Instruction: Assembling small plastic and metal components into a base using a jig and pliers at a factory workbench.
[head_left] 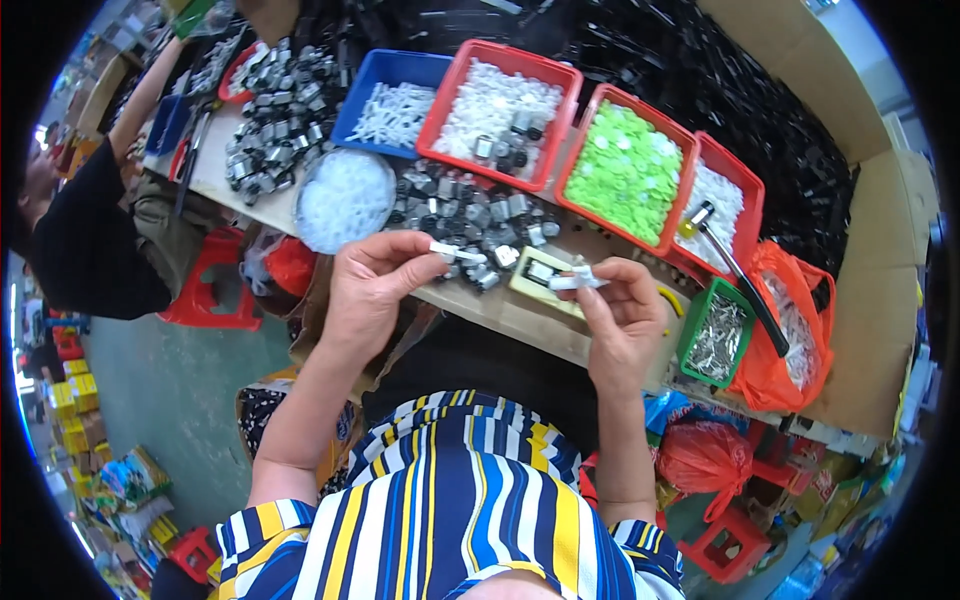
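Between thumb and forefinger, my left hand [372, 285] pinches a thin white plastic piece [456, 253], held level over the near edge of the workbench. My right hand [626, 310] grips another small white plastic part [578, 281], its fingers curled round it. The two parts are apart. Just beyond them, a cream block with a dark recess [540, 274] lies on the bench, partly behind my right fingers. A heap of small silver and black housings [470, 212] is spread past my left fingertips.
Red trays hold white parts [500, 100] and lime-green discs [625, 165]; a blue tray [385, 65] holds white sticks. A clear bowl [345, 200] stands left. At right are a hammer [740, 270], a green basket of metal pins [717, 335] and an orange bag [800, 340]. A co-worker [90, 230] sits left.
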